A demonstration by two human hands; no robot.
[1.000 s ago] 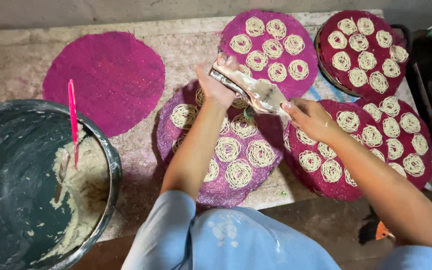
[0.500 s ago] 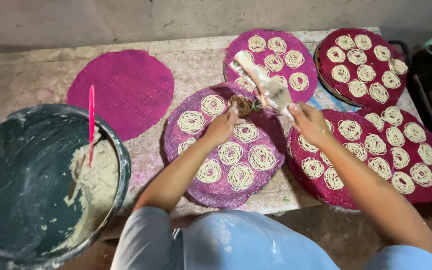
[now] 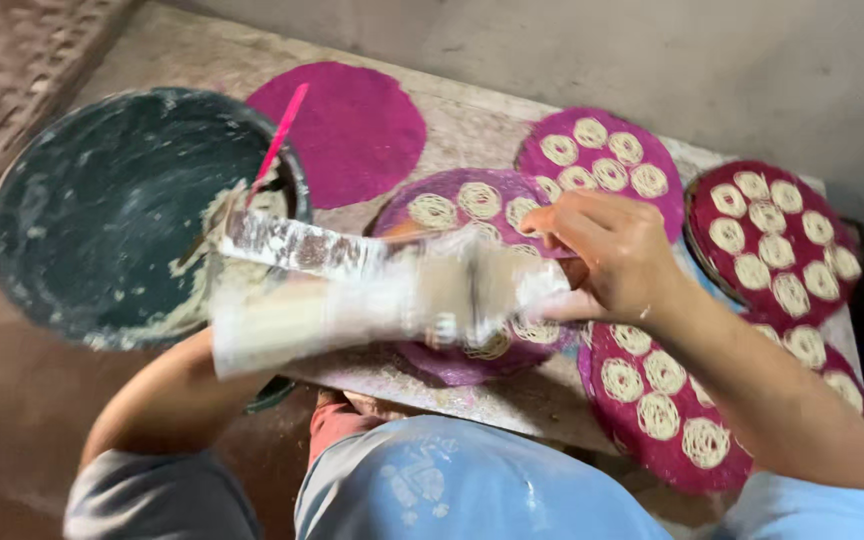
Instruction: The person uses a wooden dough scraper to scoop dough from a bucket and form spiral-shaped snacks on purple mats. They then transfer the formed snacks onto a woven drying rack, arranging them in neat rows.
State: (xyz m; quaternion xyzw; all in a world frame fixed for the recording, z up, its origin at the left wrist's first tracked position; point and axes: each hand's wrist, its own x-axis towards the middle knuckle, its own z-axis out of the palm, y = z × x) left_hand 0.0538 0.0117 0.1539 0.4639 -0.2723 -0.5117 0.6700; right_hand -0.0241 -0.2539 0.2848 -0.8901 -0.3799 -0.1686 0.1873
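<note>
Noodle press point(image 3: 372, 290), blurred, carried between coil-covered mat point(image 3: 472, 270) and dough basin point(image 3: 132, 210) at the bench's point(image 3: 532, 400) front edge; right hand point(image 3: 602, 255) grasps it; left hand's grip hidden; refilling looks due

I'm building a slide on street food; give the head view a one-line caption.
Right hand swings a dough-smeared press from noodle-coiled round mats toward the batter basin.

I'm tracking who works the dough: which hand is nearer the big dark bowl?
Left. The left hand is largely hidden behind the blurred press at the bowl's rim; the right hand holds the press's far end, over the mats.
</note>
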